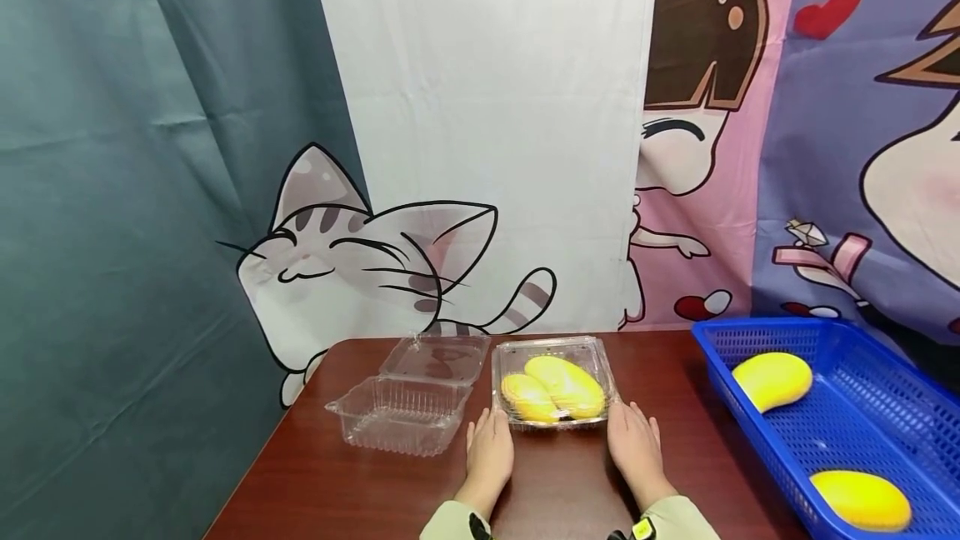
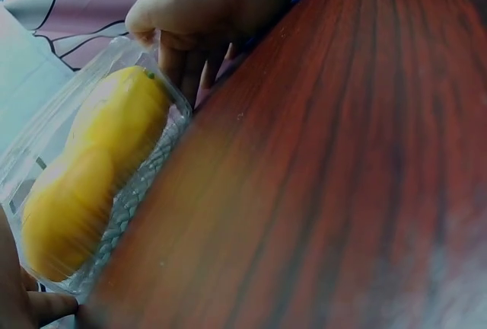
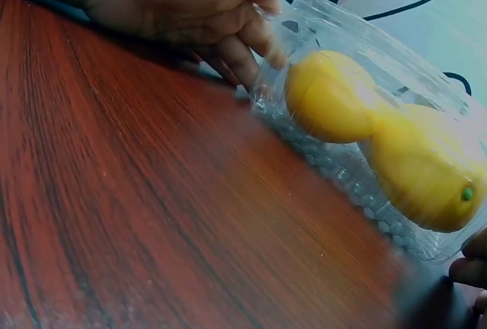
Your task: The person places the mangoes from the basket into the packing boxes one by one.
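Left hand (image 1: 491, 450) and right hand (image 1: 634, 445), fingers mostly straight, touch the near corners of a closed clear clamshell (image 1: 555, 347) holding two yellow mangoes (image 1: 567, 387), at the far side of the bench (image 1: 558, 477); light, even pressure (thin plastic probably buckles) should keep it square.

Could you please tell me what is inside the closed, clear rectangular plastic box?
The closed, clear plastic box holds two yellow, oval, mango-like fruits, side by side. Their undersides and whatever lies directly beneath cannot be seen, because the fruits cover that.
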Demonstrator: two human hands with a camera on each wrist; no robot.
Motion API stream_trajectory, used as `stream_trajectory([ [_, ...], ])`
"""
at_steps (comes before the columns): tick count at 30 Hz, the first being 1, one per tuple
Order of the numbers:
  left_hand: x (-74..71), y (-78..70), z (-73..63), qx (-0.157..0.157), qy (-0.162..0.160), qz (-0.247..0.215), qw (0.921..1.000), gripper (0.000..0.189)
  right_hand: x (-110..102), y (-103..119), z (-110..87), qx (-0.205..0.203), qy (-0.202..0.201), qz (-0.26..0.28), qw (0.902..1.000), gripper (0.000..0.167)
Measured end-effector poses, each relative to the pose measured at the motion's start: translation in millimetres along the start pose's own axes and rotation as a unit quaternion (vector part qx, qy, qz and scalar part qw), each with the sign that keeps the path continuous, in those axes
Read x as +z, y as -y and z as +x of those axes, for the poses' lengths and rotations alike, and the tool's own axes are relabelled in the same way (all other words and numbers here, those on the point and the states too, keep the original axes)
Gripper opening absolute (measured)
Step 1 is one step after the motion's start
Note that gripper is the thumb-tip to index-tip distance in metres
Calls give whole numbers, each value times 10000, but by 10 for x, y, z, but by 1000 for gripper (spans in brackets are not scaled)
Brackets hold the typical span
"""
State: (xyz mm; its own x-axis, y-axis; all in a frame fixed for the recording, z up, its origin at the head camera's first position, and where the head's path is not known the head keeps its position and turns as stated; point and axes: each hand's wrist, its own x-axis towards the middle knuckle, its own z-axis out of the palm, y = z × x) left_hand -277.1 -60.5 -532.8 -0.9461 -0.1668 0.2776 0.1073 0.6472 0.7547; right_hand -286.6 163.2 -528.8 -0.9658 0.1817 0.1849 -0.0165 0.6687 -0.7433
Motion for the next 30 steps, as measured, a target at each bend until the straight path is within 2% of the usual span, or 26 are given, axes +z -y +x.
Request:
stream_trajectory([
  [4,-2,21,-26,103,211,41,9997,54,11,-29,11,114,-139,581,9982,58],
  [7,5,25,-21,190,119,-211,9995,52,31,-58,38,-59,-286,1107,9934,63],
  [10,19,32,6,164,-201,-942,9952,45,57,-80,70,-478,-268,1255,9906,76],
  [12,28,43,25,124,-369,-1601,9863,41,71,-89,82,-647,-257,1285,9893,81],
  [14,33,51,35,101,-349,-2124,9765,43,74,-98,85,-652,-297,1312,9888,82],
  [17,18,50,22,310,213,-2389,9703,49,43,-108,91,-504,-360,1380,9885,79],
  [22,-22,43,-12,847,1503,-1784,9687,60,-61,-154,96,-67,-573,1251,9905,71],
  [24,-27,50,-2,992,1758,-1430,9689,61,-94,-173,99,84,-628,1223,9905,70],
  [26,-29,53,9,1096,1869,-1231,9685,61,-116,-179,104,145,-644,1238,9901,69],
  [30,-37,34,32,1105,1955,-1214,9669,61,-136,-172,119,84,-749,1277,9890,67],
])
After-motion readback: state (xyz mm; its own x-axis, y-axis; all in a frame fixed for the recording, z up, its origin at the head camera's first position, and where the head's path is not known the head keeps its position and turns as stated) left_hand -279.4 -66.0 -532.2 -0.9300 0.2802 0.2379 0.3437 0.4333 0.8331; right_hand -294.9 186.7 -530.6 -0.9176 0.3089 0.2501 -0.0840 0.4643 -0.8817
